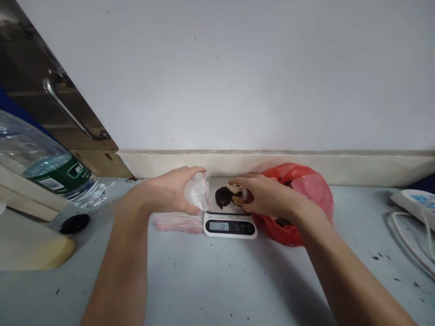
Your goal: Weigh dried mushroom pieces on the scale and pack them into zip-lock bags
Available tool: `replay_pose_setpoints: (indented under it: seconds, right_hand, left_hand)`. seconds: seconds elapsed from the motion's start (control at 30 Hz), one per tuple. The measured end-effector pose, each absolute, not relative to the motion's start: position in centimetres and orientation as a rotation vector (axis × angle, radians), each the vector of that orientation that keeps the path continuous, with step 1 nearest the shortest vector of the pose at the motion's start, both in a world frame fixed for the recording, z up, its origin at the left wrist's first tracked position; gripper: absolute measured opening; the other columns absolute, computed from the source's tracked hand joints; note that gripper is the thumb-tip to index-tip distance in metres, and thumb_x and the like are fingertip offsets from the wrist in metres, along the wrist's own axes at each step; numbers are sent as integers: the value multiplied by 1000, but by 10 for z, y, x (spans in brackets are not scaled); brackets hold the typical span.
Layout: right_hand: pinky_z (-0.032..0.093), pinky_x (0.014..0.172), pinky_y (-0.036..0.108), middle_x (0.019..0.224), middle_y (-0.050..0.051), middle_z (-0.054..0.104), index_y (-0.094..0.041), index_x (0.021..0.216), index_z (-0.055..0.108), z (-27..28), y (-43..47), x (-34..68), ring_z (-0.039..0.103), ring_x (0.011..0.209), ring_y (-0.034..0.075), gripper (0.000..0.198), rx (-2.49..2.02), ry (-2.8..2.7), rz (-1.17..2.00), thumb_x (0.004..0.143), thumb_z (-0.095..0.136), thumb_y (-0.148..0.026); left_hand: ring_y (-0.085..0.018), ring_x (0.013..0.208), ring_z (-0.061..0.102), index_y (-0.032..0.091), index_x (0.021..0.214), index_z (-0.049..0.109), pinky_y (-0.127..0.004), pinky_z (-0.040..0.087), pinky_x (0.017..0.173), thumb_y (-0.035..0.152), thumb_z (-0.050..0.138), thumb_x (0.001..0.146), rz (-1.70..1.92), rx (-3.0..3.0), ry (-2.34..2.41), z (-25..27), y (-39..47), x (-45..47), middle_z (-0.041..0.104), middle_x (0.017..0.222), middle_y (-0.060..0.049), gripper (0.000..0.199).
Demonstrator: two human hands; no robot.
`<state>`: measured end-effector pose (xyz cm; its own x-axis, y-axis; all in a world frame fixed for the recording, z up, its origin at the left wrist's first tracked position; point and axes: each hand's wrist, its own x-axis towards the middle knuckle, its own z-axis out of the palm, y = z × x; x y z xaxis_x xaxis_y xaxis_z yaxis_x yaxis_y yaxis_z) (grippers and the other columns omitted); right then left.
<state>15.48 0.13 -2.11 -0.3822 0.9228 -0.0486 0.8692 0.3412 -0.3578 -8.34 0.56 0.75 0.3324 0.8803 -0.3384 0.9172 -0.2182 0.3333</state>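
Note:
My left hand [175, 189] grips a small clear zip bag [199, 192] with a red seal line, its mouth towards the scale. A white digital kitchen scale [206, 226] with a lit display lies between my hands. On its pan rest dark brown and cream pieces [223, 197] that look like dried mushrooms; I cannot be sure of the kind. Over the pan, my right hand [260, 194] has its fingers curled round some of these pieces. A stack of flat zip bags [178, 222] lies left of the scale, below my left hand.
An open red plastic bag [314, 194] with dark contents sits right of the scale, under my right forearm. At the left are a large water bottle [61, 174], a black lid [74, 223] and a whitish container [30, 244]. A power strip [416, 201] with white cable lies far right.

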Motion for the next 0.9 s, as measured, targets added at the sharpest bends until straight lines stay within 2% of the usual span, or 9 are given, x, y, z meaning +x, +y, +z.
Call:
replay_pose_setpoints:
  seconds: [0.1,0.3,0.4,0.5,0.63,0.8,0.9]
  right_hand:
    - [34,60,27,96,6,75,-21,101,70,-23,6,152,66,80,19,32,-1762,-2570,541,80,56,-2]
    - [38,65,28,104,9,74,-19,115,66,-27,13,154,65,88,22,41,-1733,-2538,546,78,61,-3]
    - [40,66,27,100,7,73,-20,112,65,-30,15,156,65,88,21,40,-1720,-2533,573,77,62,-2]
    - [39,63,26,90,3,70,-22,101,63,-35,18,158,63,78,18,33,-1722,-2488,635,76,60,-1]
    - [42,63,26,82,-1,68,-23,90,61,-41,24,164,63,74,17,28,-1584,-2395,706,72,63,-1]
    - [51,69,27,82,-2,71,-23,95,63,-33,20,172,70,79,18,28,-1323,-2176,865,73,66,-6]
    - [53,68,27,87,-2,74,-23,96,67,-26,12,167,70,79,16,26,-1158,-2193,943,75,68,-8]
  left_hand:
    - [-36,154,39,28,164,33,-45,35,123,46,74,70,-135,2138,1527,2,10,-82,35,172,-10,104]
    - [-40,154,38,28,163,34,-48,38,122,51,79,66,-126,2166,1455,-4,15,-80,36,171,-10,110]
    - [-40,151,43,27,161,38,-48,42,119,50,80,65,-140,2138,1479,-6,15,-78,41,168,-12,107]
    - [-39,146,50,27,158,42,-47,45,115,48,80,67,-110,2156,1474,-8,15,-77,48,164,-12,101]
    - [-40,146,49,28,155,46,-48,46,114,50,82,66,-73,2182,1459,-9,16,-78,48,164,-13,98]
    - [-38,142,55,32,148,52,-44,50,108,53,82,67,-18,2221,1384,-7,16,-78,56,158,-10,89]
    - [-37,143,54,29,148,51,-43,48,110,53,83,67,49,2224,1351,-7,16,-74,54,159,-11,91]
